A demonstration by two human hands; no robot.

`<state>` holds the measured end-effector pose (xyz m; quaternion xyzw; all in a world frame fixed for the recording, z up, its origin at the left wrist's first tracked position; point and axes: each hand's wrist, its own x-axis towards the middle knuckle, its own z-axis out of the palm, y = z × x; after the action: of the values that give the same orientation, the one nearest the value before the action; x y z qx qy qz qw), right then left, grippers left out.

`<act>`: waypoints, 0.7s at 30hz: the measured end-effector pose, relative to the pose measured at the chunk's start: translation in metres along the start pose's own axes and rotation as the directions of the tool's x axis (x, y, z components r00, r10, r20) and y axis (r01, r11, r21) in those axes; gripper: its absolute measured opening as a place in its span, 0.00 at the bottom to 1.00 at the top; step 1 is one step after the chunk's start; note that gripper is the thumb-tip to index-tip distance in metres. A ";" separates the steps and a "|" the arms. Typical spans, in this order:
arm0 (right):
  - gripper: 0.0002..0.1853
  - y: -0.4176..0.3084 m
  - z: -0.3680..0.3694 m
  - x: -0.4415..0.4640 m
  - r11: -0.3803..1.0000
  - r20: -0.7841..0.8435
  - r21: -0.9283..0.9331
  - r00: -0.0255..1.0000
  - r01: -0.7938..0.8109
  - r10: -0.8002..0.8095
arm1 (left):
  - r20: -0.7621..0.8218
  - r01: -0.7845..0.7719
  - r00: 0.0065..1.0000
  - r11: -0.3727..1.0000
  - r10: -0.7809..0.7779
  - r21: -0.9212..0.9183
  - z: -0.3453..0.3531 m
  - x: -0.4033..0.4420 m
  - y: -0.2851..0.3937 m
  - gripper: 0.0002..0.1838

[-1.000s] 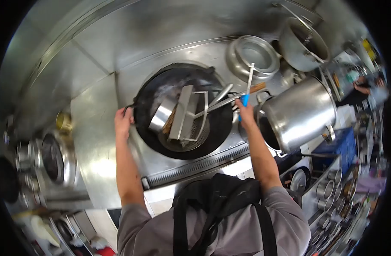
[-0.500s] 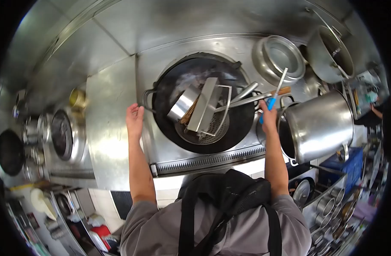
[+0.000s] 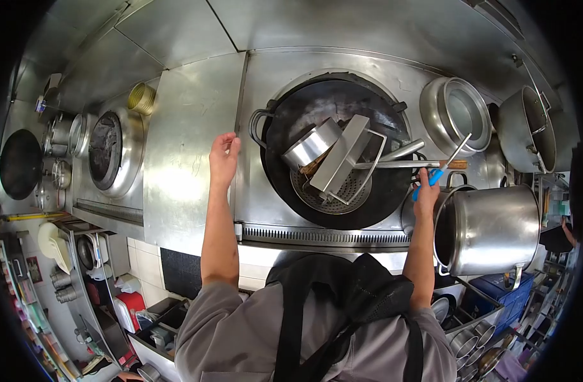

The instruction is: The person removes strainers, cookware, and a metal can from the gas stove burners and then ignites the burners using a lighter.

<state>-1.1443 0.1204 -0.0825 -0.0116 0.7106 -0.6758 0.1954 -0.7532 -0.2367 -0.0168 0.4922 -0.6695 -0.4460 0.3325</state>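
A big black wok [image 3: 272, 181] sits on the stove. Inside lie a metal pot [image 3: 313, 145], a bent sheet-metal piece with a wire handle [image 3: 342, 156] and a perforated strainer [image 3: 333, 202]. Long tool handles [image 3: 399, 164] stick out over the wok's right rim. My left hand [image 3: 224, 159] is left of the wok's left loop handle [image 3: 255, 124], apart from it, empty with fingers loosely curved. At the right rim my right hand [image 3: 426, 194] grips a blue-handled tool [image 3: 438, 175] with a slim pale shaft pointing up and right; its exact kind is unclear. Whether this hand also touches the wok's right handle is hidden.
Stacked metal basins [image 3: 457, 114] stand behind on the right. A large stockpot [image 3: 495, 226] lies on its side beside my right forearm, with another pot [image 3: 527, 127] farther back. To my left is a steel counter [image 3: 183, 159], and beyond it a second burner [image 3: 106, 153].
The view has swung, so the stove and wok appear farther right. My left hand now has a wider gap from the wok's left handle. The blue-handled tool remains in my right hand.
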 end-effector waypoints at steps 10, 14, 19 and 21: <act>0.13 -0.002 -0.002 -0.010 0.999 -0.064 -0.023 0.998 0.024 -0.026 | 0.041 -0.066 0.997 0.987 0.061 0.144 0.022 -0.005 0.013 0.13; 0.12 0.004 -0.010 -0.015 0.999 -0.091 -0.021 0.995 0.033 -0.035 | 0.051 -0.210 0.978 0.957 0.204 0.200 0.017 -0.008 -0.035 0.14; 0.09 0.018 -0.018 -0.038 0.991 -0.050 -0.068 0.991 0.118 -0.122 | 0.083 -0.134 0.990 0.958 0.117 0.253 0.013 -0.034 -0.021 0.14; 0.10 0.024 -0.023 -0.050 0.990 -0.036 -0.089 0.993 0.108 -0.112 | 0.081 -0.116 0.992 0.956 0.097 0.269 0.011 -0.040 -0.019 0.14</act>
<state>-1.0986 0.1584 -0.0922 -0.0453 0.7414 -0.6543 0.1424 -0.7443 -0.1973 -0.0392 0.4812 -0.7610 -0.3472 0.2624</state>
